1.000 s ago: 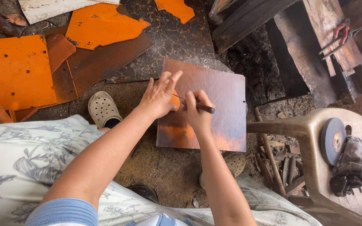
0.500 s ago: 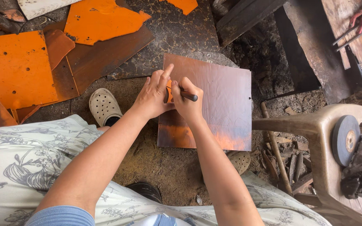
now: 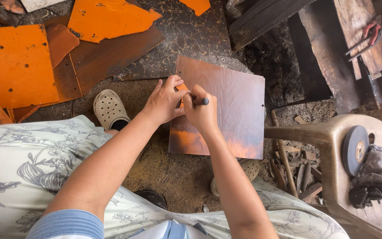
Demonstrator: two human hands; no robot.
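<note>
Fingers (image 3: 198,102) of right hand (image 3: 201,113) are being kept closed on dark marker (image 3: 201,102), axis horizontal; copper sheet (image 3: 235,106) is being pinned by left hand (image 3: 164,101), mid-frame.

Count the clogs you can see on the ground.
2. One cream clog sits left of the left hand; the other clog pokes out under the right forearm, below the rusty metal sheet, partly hidden.
</note>
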